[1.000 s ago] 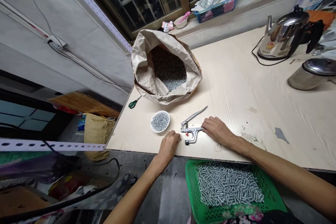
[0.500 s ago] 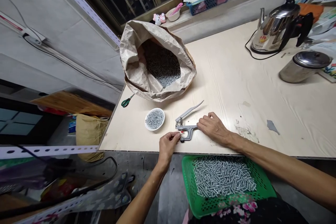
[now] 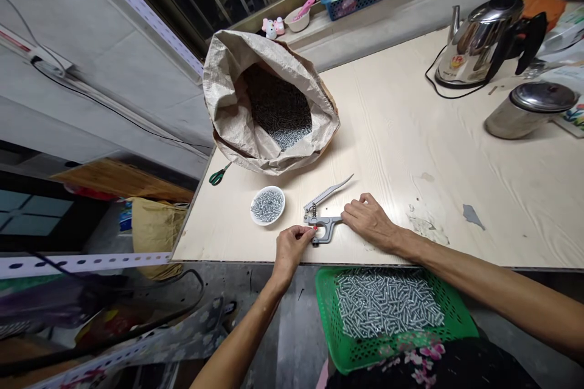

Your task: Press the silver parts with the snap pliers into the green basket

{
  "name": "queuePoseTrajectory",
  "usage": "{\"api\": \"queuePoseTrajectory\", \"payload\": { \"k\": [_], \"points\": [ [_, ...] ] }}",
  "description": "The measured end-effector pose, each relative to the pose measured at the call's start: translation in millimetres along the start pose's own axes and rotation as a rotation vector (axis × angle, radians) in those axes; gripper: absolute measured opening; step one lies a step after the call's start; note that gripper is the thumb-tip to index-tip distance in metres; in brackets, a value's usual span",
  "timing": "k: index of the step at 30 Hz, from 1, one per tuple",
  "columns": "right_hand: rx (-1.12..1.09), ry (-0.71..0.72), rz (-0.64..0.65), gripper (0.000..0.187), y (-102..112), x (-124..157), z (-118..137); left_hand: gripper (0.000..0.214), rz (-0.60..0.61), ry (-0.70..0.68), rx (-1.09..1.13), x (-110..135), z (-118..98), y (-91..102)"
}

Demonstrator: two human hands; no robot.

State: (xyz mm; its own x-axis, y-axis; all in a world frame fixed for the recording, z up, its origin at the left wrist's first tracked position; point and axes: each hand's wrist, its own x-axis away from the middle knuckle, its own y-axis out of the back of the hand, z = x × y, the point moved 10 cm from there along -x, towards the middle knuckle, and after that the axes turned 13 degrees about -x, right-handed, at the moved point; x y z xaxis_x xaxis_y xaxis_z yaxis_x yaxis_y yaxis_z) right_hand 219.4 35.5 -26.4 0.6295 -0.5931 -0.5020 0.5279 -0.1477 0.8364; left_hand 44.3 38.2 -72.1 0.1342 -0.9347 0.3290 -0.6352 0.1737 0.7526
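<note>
Grey hand-press pliers (image 3: 326,220), of the snap-fastener kind, lie on the table with their handles spread and a spring by the hinge. My right hand (image 3: 368,219) is closed round the end of the lower handle. My left hand (image 3: 291,249) pinches at the jaw opening, beside a small red part (image 3: 314,228); whatever is between its fingertips is too small to make out. Left of the pliers stands a white bowl (image 3: 267,223) of small shiny metal pieces. Below the table edge, a green basket (image 3: 326,322) holds many small metal cylinders, perhaps springs.
Behind the bowl stands a large open paper sack (image 3: 223,73) with more metal pieces inside. Green-handled scissors (image 3: 217,177) lie at the table's left edge. A steel kettle (image 3: 479,36) with a cord and a lidded metal canister (image 3: 520,112) stand at the right.
My left fingertips have shifted slightly at the jaws, close to the red part. My right hand keeps its hold on the pliers' handle. The view has tilted a little.
</note>
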Motion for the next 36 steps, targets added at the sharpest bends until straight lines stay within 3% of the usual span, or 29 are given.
{"api": "queuePoseTrajectory", "payload": {
  "k": [6, 14, 20, 24, 31, 36],
  "points": [
    [-0.007, 0.007, 0.003, 0.031, -4.6, 1.0, 0.8, 0.042, 0.050, -0.001, -0.045, -1.0, 8.6, -6.6],
    [-0.054, -0.040, 0.107, 0.025, -14.3, 1.1, 0.0, 0.046, 0.278, 0.004, -0.105, 7.6, 3.4, -18.4],
    [-0.282, -0.168, 0.204, 0.011, -13.0, -3.8, -16.8, 0.039, 0.276, -0.053, -0.132, 19.4, -6.5, -23.4],
    [-0.139, -0.218, 0.177, 0.015, -10.6, -20.8, -38.0, 0.036, 0.268, -0.033, -0.152, 20.4, -5.6, -24.5],
    [0.051, -0.012, 0.223, 0.019, -37.3, -53.2, -46.9, 0.039, 0.240, 0.003, -0.175, 20.9, -1.5, -22.9],
    [0.044, 0.075, 0.140, 0.024, -29.5, -56.0, -42.0, 0.039, 0.254, 0.014, -0.166, 22.2, 0.5, -25.5]
  ]
}}
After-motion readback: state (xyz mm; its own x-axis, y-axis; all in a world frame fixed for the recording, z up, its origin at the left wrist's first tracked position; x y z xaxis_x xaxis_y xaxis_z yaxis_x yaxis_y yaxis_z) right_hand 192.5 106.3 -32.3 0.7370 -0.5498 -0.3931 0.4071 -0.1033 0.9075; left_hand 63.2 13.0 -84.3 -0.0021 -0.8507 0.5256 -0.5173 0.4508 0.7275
